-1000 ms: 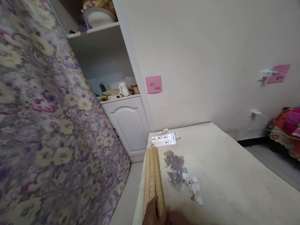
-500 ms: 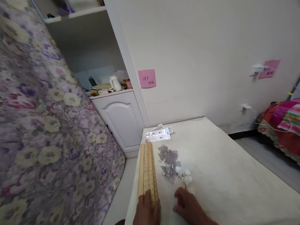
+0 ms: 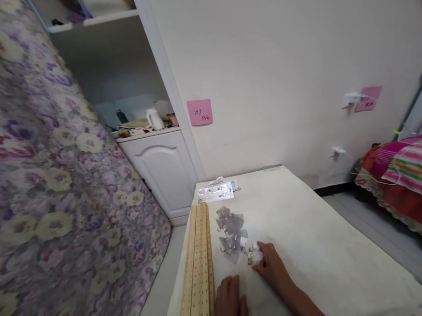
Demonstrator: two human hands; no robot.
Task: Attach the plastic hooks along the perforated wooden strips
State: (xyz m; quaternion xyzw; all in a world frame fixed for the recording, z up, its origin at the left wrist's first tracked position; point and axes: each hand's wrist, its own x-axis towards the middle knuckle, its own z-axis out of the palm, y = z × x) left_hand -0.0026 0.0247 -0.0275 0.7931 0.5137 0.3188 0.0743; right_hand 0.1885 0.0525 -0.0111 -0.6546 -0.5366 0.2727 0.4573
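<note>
My right hand point(image 3: 272, 268) is at a small cluster of white adhesive hooks point(image 3: 254, 255) on the table, its thumb and forefinger curled around the cluster's right side. Palm down, my left hand point(image 3: 230, 302) rests on the table with its fingers stretched forward and nothing visible in them. Just left of it lie long pale wooden strips point(image 3: 200, 260) with rows of small dark holes, side by side. Beyond both hands spreads a loose pile of greyish clear hooks point(image 3: 231, 231) with metal hook ends.
Clear packaging with hooks point(image 3: 215, 191) lies at the far left of the cloth-covered table point(image 3: 309, 232). A floral curtain point(image 3: 66, 184) hangs on the left beside a white cabinet point(image 3: 161, 170). Pink notes point(image 3: 199, 113) are on the wall; a bed point(image 3: 402, 185) stands at right.
My left hand has come off the wooden strips and shifted right onto the table. My right hand has moved forward to the white hooks, which now sit closer together. The view has shifted slightly.
</note>
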